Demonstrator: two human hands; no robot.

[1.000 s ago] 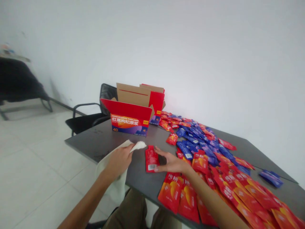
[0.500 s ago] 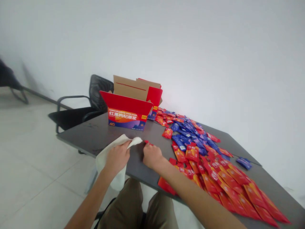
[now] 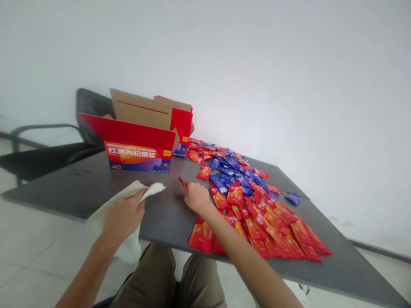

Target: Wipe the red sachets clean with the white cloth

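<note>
The left hand (image 3: 123,216) has its fingers closed around a crumpled white cloth (image 3: 111,226), which hangs over the near edge of the bench (image 3: 73,188). The right hand (image 3: 197,198) rests mid-bench, its fingers curled tightly on a small red sachet (image 3: 182,182), with only the sachet's tip showing past them. Many loose red sachets (image 3: 266,233) and blue sachets (image 3: 224,171) cover the right half of the bench, reaching the near edge, and a few blue sachets (image 3: 293,199) lie apart towards the right edge. An open printed carton (image 3: 138,156) stands near the far edge, its contents hidden. Dark bench top shows between the hands and the carton, leaving room to move there.
</note>
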